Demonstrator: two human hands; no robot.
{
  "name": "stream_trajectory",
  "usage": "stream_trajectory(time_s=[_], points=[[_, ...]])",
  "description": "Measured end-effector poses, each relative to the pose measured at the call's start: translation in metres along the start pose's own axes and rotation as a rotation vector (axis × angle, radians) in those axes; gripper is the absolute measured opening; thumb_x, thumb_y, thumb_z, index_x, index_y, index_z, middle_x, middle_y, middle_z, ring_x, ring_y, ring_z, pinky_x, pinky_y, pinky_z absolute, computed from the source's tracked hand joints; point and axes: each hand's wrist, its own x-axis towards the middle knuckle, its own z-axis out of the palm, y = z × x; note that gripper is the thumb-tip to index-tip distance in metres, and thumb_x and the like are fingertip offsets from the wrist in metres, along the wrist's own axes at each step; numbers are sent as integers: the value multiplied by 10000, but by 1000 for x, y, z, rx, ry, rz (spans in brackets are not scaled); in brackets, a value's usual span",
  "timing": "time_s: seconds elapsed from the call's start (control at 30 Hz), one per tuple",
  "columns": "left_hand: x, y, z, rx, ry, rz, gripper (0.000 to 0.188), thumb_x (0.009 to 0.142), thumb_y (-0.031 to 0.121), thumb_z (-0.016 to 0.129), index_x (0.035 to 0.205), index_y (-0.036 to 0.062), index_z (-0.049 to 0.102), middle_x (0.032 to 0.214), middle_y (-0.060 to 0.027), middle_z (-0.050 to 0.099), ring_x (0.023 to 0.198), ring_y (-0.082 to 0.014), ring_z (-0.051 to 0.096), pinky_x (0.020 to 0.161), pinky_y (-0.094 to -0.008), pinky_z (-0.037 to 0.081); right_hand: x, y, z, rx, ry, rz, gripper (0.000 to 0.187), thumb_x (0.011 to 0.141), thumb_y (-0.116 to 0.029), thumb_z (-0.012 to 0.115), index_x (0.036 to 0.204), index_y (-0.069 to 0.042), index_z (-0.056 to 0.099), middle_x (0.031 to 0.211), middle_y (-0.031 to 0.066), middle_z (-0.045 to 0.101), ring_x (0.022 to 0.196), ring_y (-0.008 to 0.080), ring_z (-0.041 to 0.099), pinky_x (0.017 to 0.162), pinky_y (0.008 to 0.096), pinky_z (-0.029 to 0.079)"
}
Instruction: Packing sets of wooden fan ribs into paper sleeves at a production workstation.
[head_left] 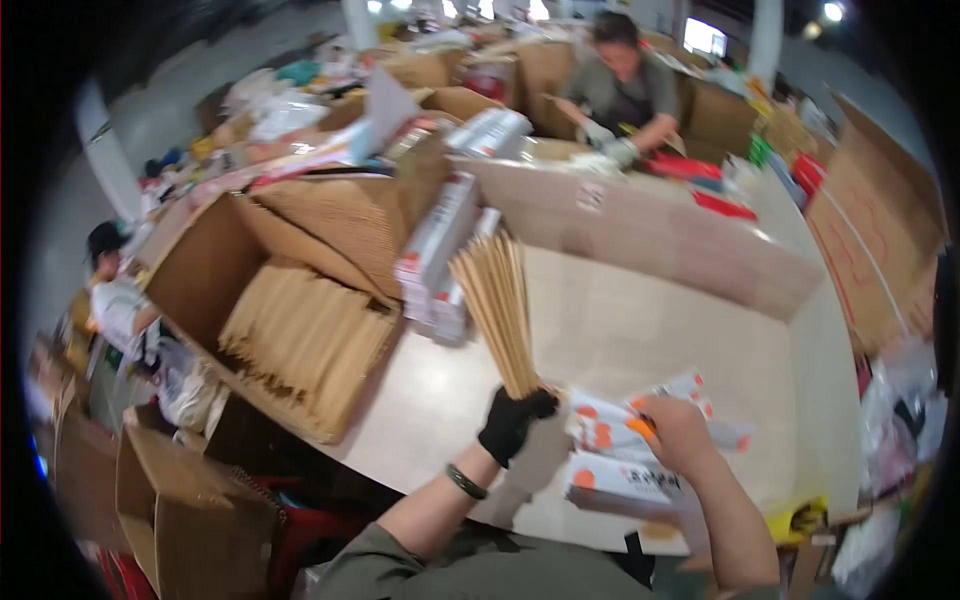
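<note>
My left hand [513,425], in a black glove, is closed around the lower end of a bundle of long thin wooden sticks [503,310], which fans out upward like chopsticks. My bare right hand [680,432] is closed on a small orange object [641,427], too blurred to name. Beneath and beside that hand lie white printed packets [597,420] with orange spots. A white box [620,480] with orange marks sits just below them, close to my body.
Left on the table stands an open cardboard box [180,270] holding rows of stick bundles [300,345]. White cartons [437,255] are stacked beside it. A low partition [650,215] borders the pale tabletop [640,310]. Behind it a gloved co-worker [625,85] handles things; another person [115,300] is far left.
</note>
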Motion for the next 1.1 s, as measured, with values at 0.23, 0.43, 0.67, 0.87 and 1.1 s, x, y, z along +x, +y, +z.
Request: stream_trajectory(time_s=[0.23, 0.43, 0.67, 0.87, 1.1], points=[[14, 133, -88, 52, 65, 27, 199, 854, 147, 666, 1001, 69, 557, 849, -52, 616, 727, -162, 614, 654, -286, 502, 57, -36, 41, 186, 295, 190, 127, 810, -179, 667, 780, -56, 653, 717, 119, 620, 665, 312, 594, 599, 386, 460], [26, 172, -86, 245, 134, 63, 170, 890, 192, 625, 991, 98, 527, 799, -2, 557, 735, -126, 556, 650, -256, 459, 55, -37, 43, 294, 251, 93, 127, 822, -174, 650, 779, -55, 649, 732, 131, 617, 686, 317, 593, 596, 391, 458], [35, 157, -66, 297, 195, 278, 151, 864, 170, 687, 911, 54, 601, 751, -33, 603, 676, -139, 602, 591, -262, 486, 88, -19, 55, 43, 360, 57, 139, 780, -178, 686, 843, -56, 661, 777, 122, 625, 767, 316, 595, 684, 404, 468], [-9, 169, -82, 717, 300, 205, 96, 851, 100, 618, 866, 8, 641, 724, -22, 605, 607, -77, 558, 514, -210, 424, 38, -73, 86, 181, 281, -208, 298, 716, -149, 724, 953, 4, 629, 925, 136, 611, 823, 301, 586, 715, 396, 463], [-34, 145, -72, 763, 364, 153, 114, 859, 114, 628, 884, 3, 644, 693, -11, 604, 574, -68, 539, 502, -199, 404, 16, -90, 130, 24, 340, -267, 200, 682, -48, 704, 863, 10, 640, 838, 88, 585, 721, 239, 582, 593, 326, 462]])
